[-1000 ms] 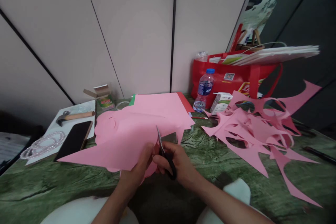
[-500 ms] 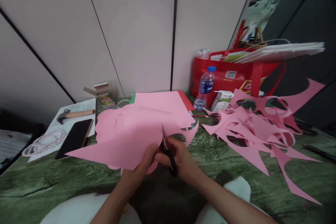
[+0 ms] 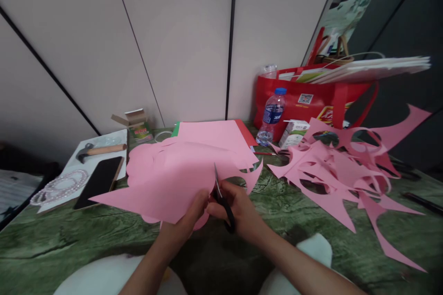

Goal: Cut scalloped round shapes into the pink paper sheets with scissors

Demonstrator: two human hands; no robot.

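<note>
My left hand (image 3: 188, 221) pinches the near edge of a large pink paper sheet (image 3: 166, 184) held above the green table (image 3: 69, 235). Black-handled scissors (image 3: 223, 203) sit in my right hand (image 3: 240, 212), fingers closed through the loops, and the blades point up into the sheet. A curved pink strip (image 3: 254, 173) hangs off the sheet to the right of the blades.
A pile of pink paper offcuts (image 3: 342, 166) covers the right of the table. Behind stand a red bag (image 3: 311, 101), a water bottle (image 3: 272, 117) and a small white carton (image 3: 292, 132). At left lie a phone (image 3: 100, 180), a hammer (image 3: 100, 150) and beads (image 3: 57, 186).
The scissors have advanced a little up and to the right through the sheet. The cut strip on the right has swung further out.
</note>
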